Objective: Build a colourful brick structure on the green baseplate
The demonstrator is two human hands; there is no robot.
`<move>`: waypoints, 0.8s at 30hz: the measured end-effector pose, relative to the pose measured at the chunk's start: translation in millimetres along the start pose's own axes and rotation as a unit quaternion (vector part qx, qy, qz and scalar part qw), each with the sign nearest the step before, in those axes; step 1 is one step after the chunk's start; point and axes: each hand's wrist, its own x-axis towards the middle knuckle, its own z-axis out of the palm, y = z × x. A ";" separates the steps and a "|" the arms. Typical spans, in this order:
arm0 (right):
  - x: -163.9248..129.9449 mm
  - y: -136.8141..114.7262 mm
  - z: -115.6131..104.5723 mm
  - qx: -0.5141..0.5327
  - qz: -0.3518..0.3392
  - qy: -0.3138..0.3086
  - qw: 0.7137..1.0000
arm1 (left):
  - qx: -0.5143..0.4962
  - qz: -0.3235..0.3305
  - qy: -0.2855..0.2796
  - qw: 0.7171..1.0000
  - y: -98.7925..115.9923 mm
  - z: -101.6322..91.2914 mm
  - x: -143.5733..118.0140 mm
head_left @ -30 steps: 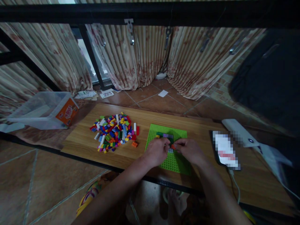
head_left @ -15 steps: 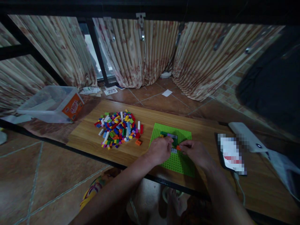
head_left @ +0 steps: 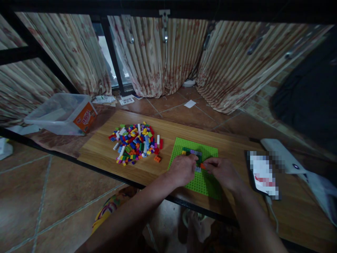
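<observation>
Clear tub point(head_left: 59, 114), orange label, off the board's point(head_left: 105, 154) far left corner; contents unclear. Green baseplate point(head_left: 207, 184) near the board's front edge, small brick build point(head_left: 192, 153) on its far part. Left hand point(head_left: 181, 170) curled, fingers on the build; right hand point(head_left: 223, 172) pinching an orange brick point(head_left: 202, 166) at the plate's middle. Loose brick pile point(head_left: 137, 142) left, bare wood between. Phone point(head_left: 263, 174) toward the right edge. Tiled floor, curtains point(head_left: 158, 56) behind.
</observation>
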 end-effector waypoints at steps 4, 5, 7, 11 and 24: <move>-0.2 -3.3 2.8 -0.008 -0.006 0.016 1.000 | 0.001 0.000 -0.006 1.000 -0.4 0.5 0.2; -0.2 -4.2 3.5 -0.010 -0.006 0.017 1.000 | 0.001 0.000 -0.007 1.000 -0.5 0.6 0.1; -0.2 -5.8 4.9 -0.012 0.000 0.018 1.000 | 0.001 0.003 -0.006 1.000 -0.9 1.1 -0.2; -1.1 -9.9 7.4 -0.020 0.003 0.037 0.999 | 0.001 0.006 -0.001 1.000 -2.6 3.2 -0.4; -1.7 -20.7 10.4 -0.119 -0.002 0.078 0.990 | 0.008 0.012 -0.001 1.000 -1.4 1.5 -2.1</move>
